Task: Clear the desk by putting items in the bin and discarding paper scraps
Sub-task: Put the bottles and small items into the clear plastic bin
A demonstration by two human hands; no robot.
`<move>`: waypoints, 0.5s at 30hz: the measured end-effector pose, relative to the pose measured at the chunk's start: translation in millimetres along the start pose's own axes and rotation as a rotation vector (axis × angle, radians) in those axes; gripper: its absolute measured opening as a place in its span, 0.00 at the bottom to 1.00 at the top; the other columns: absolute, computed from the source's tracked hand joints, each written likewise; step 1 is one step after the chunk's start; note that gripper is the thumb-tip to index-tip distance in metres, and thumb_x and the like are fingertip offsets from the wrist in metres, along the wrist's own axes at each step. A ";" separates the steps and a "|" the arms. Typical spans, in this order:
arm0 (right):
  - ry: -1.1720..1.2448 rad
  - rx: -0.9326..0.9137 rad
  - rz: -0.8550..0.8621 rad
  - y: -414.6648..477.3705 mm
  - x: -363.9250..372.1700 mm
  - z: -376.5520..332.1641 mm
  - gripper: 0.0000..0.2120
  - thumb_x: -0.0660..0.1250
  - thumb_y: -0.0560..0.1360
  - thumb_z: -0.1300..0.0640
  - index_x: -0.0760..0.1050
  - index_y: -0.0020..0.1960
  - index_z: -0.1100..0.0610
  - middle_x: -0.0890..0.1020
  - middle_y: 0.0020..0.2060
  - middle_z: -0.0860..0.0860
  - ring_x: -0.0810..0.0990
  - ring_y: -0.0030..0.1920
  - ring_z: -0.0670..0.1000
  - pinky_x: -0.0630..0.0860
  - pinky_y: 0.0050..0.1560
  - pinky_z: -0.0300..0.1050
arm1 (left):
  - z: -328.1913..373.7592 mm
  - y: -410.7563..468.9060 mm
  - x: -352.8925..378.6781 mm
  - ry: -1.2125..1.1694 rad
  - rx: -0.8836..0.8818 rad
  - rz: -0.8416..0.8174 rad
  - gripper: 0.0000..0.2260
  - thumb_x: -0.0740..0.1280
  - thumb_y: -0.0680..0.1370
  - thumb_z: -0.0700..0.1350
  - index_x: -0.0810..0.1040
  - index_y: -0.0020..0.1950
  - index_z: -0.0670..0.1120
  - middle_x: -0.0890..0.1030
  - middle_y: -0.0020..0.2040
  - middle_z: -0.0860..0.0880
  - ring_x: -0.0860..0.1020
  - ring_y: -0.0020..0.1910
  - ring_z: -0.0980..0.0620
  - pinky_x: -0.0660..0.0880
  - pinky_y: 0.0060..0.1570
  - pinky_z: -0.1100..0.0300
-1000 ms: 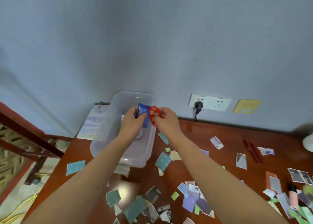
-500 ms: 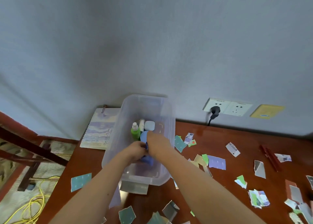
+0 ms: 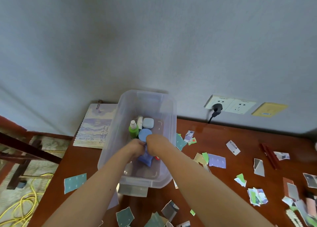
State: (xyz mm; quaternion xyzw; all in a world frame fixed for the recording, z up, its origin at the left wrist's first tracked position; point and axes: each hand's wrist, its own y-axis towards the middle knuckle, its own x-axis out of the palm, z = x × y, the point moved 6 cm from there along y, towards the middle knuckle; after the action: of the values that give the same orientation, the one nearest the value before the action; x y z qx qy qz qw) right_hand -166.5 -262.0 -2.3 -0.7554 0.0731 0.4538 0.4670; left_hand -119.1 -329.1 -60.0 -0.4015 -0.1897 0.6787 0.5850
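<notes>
A clear plastic bin (image 3: pixel 172 117) stands on the brown desk (image 3: pixel 243 137) against the wall. Inside it are a green bottle (image 3: pixel 133 130), a white bottle (image 3: pixel 140 121), a pale blue case (image 3: pixel 148 123) and a round blue lid (image 3: pixel 143 135). Both my hands reach down into the bin. My left hand (image 3: pixel 136 147) pinches the top of a blue packet (image 3: pixel 145 159) near the bin floor. My right hand (image 3: pixel 155 141) meets it there with fingers curled. A red item (image 3: pixel 157 157) peeks out under my right wrist; whether it is held is hidden. Torn paper scraps (image 3: pixel 217 160) litter the desk.
A spiral notebook (image 3: pixel 96 127) lies left of the bin by the wall. Wall sockets (image 3: pixel 229 105) with a black plug are behind the desk. Red pens (image 3: pixel 270 155) lie at the right. A yellow cable (image 3: pixel 22 204) is on the floor past the desk's left edge.
My hands went from above the bin's rim, holding the blue packet and the red item, down into the bin. The view shifted left and closer to the bin.
</notes>
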 end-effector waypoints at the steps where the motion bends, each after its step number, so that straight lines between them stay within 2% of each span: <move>1: 0.012 -0.016 0.030 -5.8 -6.0 -0.9 0.17 0.63 0.78 0.64 0.71 0.66 0.64 0.76 0.63 0.60 0.76 0.63 0.60 0.73 0.60 0.50 | 1.3 -1.8 -4.0 0.022 -0.014 0.027 0.11 0.60 0.78 0.32 0.78 0.57 0.37 0.74 0.46 0.43 0.72 0.48 0.49 0.71 0.41 0.60; 4: 0.211 -0.083 0.209 -28.5 -29.7 1.6 0.18 0.64 0.77 0.63 0.72 0.67 0.60 0.76 0.63 0.58 0.75 0.63 0.58 0.72 0.61 0.50 | 8.8 -16.8 -14.1 -0.017 -0.047 0.113 0.09 0.61 0.80 0.39 0.77 0.58 0.42 0.75 0.48 0.44 0.73 0.45 0.48 0.69 0.41 0.59; 6: 0.434 -0.129 0.388 -50.1 -44.1 10.0 0.15 0.63 0.76 0.63 0.76 0.62 0.57 0.78 0.59 0.55 0.76 0.60 0.56 0.72 0.58 0.46 | 20.1 -27.9 -19.2 -0.158 0.024 0.197 0.08 0.62 0.79 0.36 0.77 0.56 0.41 0.75 0.46 0.43 0.72 0.41 0.49 0.67 0.37 0.60; 8: 0.630 -0.145 0.603 -75.9 -51.9 26.9 0.15 0.60 0.75 0.67 0.80 0.55 0.56 0.81 0.55 0.52 0.78 0.56 0.52 0.72 0.55 0.42 | 36.0 -44.9 -22.5 -0.341 0.150 0.302 0.09 0.61 0.78 0.33 0.76 0.56 0.40 0.77 0.42 0.43 0.74 0.38 0.48 0.70 0.35 0.60; 10: 0.787 -0.137 0.778 -103.6 -51.0 50.3 0.15 0.58 0.74 0.69 0.80 0.52 0.57 0.82 0.51 0.52 0.78 0.52 0.50 0.73 0.55 0.41 | 57.3 -68.0 -19.3 -0.447 0.280 0.402 0.07 0.63 0.78 0.36 0.76 0.52 0.44 0.79 0.43 0.44 0.77 0.41 0.48 0.77 0.43 0.54; 12: 0.885 -0.102 0.895 -128.9 -43.5 77.1 0.15 0.59 0.72 0.70 0.80 0.50 0.58 0.82 0.49 0.51 0.79 0.49 0.49 0.75 0.54 0.41 | 83.3 -90.9 -2.5 -0.501 0.402 0.418 0.06 0.63 0.78 0.37 0.76 0.52 0.46 0.79 0.43 0.48 0.77 0.42 0.51 0.77 0.45 0.56; 15: 0.949 0.004 0.966 -158.1 -22.3 119.1 0.16 0.58 0.70 0.70 0.80 0.47 0.56 0.82 0.46 0.50 0.79 0.47 0.47 0.76 0.52 0.40 | 121.4 -115.2 42.2 -0.538 0.532 0.320 0.08 0.61 0.79 0.34 0.76 0.52 0.45 0.80 0.42 0.48 0.77 0.39 0.53 0.76 0.40 0.62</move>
State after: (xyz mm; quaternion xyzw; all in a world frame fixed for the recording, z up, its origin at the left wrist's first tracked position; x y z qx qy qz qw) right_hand -168.5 -89.6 97.5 -0.7543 0.6006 0.2307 0.1304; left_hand -138.0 -235.3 83.7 -0.0689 -0.0891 0.8673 0.4848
